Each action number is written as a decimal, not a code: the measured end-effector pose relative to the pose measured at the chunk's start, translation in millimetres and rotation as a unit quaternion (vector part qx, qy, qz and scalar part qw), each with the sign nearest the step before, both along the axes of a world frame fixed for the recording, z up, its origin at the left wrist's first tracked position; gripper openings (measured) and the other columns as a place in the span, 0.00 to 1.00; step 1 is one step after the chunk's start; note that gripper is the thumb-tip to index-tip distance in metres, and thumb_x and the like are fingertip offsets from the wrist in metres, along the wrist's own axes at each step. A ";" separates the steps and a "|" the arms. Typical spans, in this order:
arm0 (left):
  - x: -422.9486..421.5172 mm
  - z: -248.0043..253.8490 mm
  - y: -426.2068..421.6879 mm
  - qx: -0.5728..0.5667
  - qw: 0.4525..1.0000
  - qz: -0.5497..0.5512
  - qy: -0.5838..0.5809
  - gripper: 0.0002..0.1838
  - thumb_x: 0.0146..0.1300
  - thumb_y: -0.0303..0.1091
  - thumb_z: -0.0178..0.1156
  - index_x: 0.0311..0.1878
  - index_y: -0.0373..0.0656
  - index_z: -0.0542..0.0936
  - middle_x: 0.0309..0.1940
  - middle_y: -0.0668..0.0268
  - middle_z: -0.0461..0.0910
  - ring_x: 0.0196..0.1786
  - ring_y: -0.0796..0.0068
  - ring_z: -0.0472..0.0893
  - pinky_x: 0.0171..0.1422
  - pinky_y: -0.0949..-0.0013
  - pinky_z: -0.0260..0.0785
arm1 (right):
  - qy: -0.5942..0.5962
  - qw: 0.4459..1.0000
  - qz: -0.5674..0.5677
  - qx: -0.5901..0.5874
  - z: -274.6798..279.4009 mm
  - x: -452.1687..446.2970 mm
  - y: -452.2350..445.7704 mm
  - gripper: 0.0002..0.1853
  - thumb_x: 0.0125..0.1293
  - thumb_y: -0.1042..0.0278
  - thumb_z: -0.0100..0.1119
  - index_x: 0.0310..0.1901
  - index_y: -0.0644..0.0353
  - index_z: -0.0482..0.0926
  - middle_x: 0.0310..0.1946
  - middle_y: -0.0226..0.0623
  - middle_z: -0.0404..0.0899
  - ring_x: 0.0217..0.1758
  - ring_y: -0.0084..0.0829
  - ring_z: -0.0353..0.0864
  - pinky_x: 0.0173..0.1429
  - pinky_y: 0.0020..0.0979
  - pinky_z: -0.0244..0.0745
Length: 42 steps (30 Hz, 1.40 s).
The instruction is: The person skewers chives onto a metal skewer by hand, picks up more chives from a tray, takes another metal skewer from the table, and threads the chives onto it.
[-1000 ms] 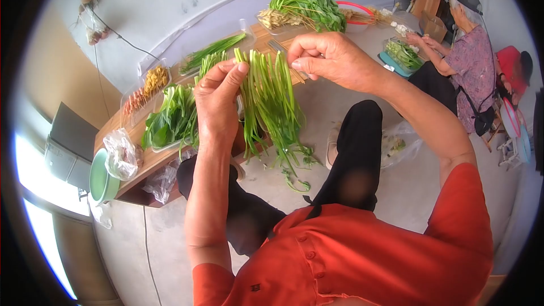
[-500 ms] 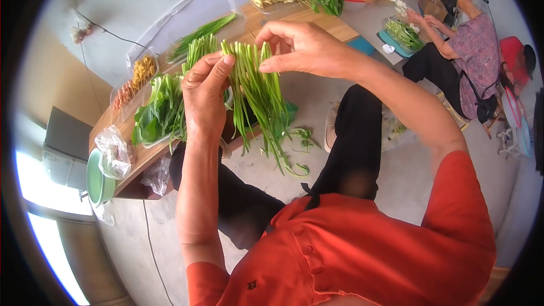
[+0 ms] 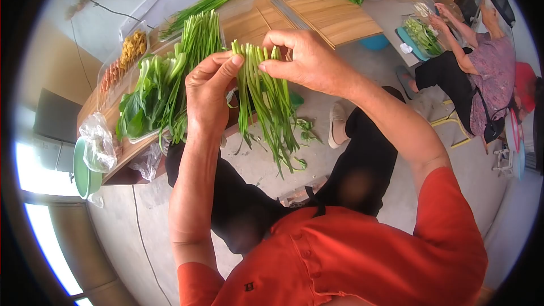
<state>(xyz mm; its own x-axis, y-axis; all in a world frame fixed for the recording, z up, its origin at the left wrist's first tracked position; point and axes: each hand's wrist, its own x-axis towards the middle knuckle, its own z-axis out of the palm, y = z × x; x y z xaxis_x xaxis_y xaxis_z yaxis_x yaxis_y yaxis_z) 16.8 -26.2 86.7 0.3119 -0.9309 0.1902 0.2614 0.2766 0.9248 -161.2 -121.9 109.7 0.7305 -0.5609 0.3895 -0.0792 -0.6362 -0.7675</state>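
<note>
A row of green Chinese chives hangs between my two hands, cut ends lined up at the top and leaf tips trailing down. My left hand is closed, thumb and fingers pinching the left end of the row. At the right end, my right hand pinches the top of the stems with thumb and index finger. Whether a skewer runs through them I cannot make out. Behind my left hand, leafy greens and a taller bunch of chives lie on the wooden table.
Thin sticks lie on the table beside a tray of thin green stalks. Skewered food and a plastic bag are at left. Leaf scraps lie on the floor. Another person sits at right by a tray of greens.
The view has shifted, so the table shows more. My right hand has closed in on the right end of the chives; my left hand keeps its pinch.
</note>
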 end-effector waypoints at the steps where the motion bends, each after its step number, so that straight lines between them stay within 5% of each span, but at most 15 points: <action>1: 0.0 -3.4 -4.1 0.009 1.000 0.004 -0.002 0.06 0.64 0.29 0.65 0.42 0.38 0.84 0.35 0.67 0.85 0.37 0.79 0.81 0.45 0.73 0.75 | 0.000 1.000 0.001 0.004 -6.5 1.5 -4.5 0.10 0.62 0.66 0.66 0.35 0.63 0.76 0.20 0.25 0.69 0.25 0.15 0.66 0.29 0.25 0.61; 9: 0.1 -27.6 -31.6 0.043 0.999 -0.013 0.025 0.06 0.65 0.28 0.63 0.43 0.38 0.83 0.36 0.67 0.84 0.36 0.79 0.82 0.43 0.74 0.76 | -0.085 0.993 0.026 0.074 -45.8 16.2 -34.6 0.07 0.63 0.71 0.62 0.35 0.64 0.76 0.22 0.22 0.70 0.26 0.13 0.66 0.29 0.22 0.62; 15: -2.9 -36.4 -35.6 0.057 0.998 -0.012 0.029 0.07 0.65 0.28 0.63 0.43 0.38 0.83 0.37 0.65 0.85 0.37 0.78 0.83 0.44 0.73 0.77 | -0.043 0.997 0.023 0.062 -51.2 12.6 -43.8 0.08 0.63 0.70 0.63 0.34 0.64 0.76 0.24 0.23 0.72 0.27 0.12 0.67 0.31 0.21 0.64; 18: -7.2 -36.3 -36.0 0.068 0.997 0.043 0.022 0.05 0.65 0.29 0.63 0.42 0.39 0.84 0.31 0.70 0.83 0.30 0.85 0.78 0.35 0.79 0.70 | -0.058 0.994 0.036 0.087 -54.7 15.7 -44.2 0.07 0.63 0.70 0.63 0.34 0.64 0.76 0.24 0.23 0.72 0.28 0.12 0.68 0.32 0.21 0.65; 23: -3.8 -41.5 -36.3 0.079 0.996 0.046 -0.022 0.03 0.65 0.31 0.64 0.38 0.43 0.85 0.19 0.82 0.72 0.20 0.93 0.58 0.24 0.81 0.44 | -0.090 0.992 0.045 0.083 -59.9 21.5 -44.9 0.06 0.63 0.71 0.63 0.35 0.63 0.76 0.26 0.23 0.73 0.30 0.11 0.68 0.33 0.20 0.65; 27: -1.0 -39.8 -33.6 0.085 0.995 0.043 -0.031 0.04 0.65 0.31 0.64 0.39 0.42 0.85 0.23 0.79 0.77 0.21 0.92 0.63 0.24 0.82 0.51 | -0.083 0.988 0.053 0.118 -59.8 22.5 -42.7 0.06 0.63 0.71 0.64 0.35 0.63 0.77 0.26 0.22 0.73 0.29 0.11 0.68 0.32 0.19 0.65; 30: 9.7 -42.7 -34.3 0.062 0.997 0.052 -0.011 0.06 0.66 0.31 0.63 0.42 0.41 0.84 0.31 0.71 0.83 0.27 0.87 0.77 0.27 0.82 0.63 | -0.032 0.990 0.054 0.128 -49.0 14.7 -41.5 0.07 0.64 0.70 0.64 0.36 0.62 0.77 0.26 0.22 0.73 0.28 0.11 0.68 0.31 0.18 0.64; 42: 9.9 -43.5 -36.1 0.077 0.995 0.065 0.013 0.06 0.66 0.32 0.63 0.42 0.41 0.83 0.32 0.70 0.83 0.27 0.86 0.76 0.30 0.81 0.66 | -0.052 0.991 0.030 0.116 -58.8 11.4 -46.8 0.07 0.63 0.69 0.66 0.37 0.62 0.78 0.26 0.22 0.75 0.27 0.12 0.69 0.31 0.19 0.65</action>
<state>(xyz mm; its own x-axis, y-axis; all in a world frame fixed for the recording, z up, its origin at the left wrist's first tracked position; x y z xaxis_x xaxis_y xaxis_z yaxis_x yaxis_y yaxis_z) 26.7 -62.3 43.1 0.4338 -0.9002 0.0381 0.2576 0.1644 0.9522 -149.8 -168.7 50.9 0.7283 -0.6009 0.3296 0.0402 -0.4426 -0.8958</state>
